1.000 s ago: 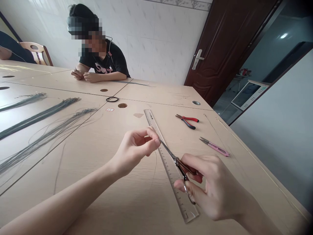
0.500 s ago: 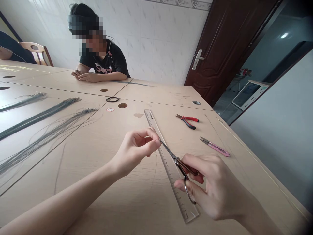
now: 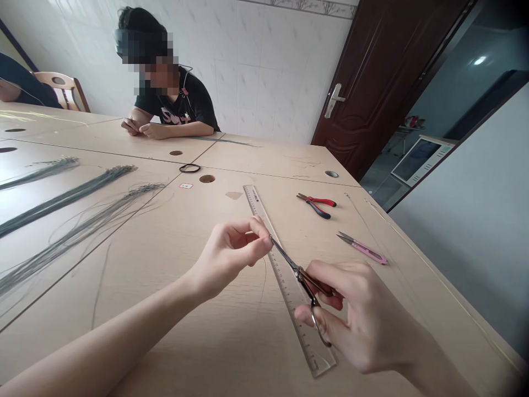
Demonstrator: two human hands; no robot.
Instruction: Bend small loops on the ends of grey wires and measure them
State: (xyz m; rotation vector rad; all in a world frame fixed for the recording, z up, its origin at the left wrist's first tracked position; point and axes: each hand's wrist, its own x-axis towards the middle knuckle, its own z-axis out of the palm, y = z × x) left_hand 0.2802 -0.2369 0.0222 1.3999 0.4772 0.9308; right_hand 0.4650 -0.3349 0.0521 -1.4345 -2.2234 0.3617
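My left hand [image 3: 237, 245] is closed in a pinch, thumb against fingertip. A thin dark strand [image 3: 265, 275] hangs below it, seemingly from the pinch; its end between the fingers is too small to make out. My right hand [image 3: 355, 309] holds small dark metal scissors [image 3: 298, 270] by their finger loops. Their narrow tips meet the pinched fingertips of my left hand, and the blades look nearly together. Beneath both hands a clear plastic ruler [image 3: 285, 292] lies at a slant on the table.
Red-and-black pliers [image 3: 318, 204] and pink thread snips [image 3: 366, 249] lie to the right. Bundles of grey strands [image 3: 70, 196] stretch across the left. Farther off are a black ring [image 3: 189, 167], a table hole [image 3: 207, 178] and a seated co-worker [image 3: 177, 105] with both hands together.
My hands and the scissors stay almost still at the same spot. Across the table the co-worker's hands shift slightly.
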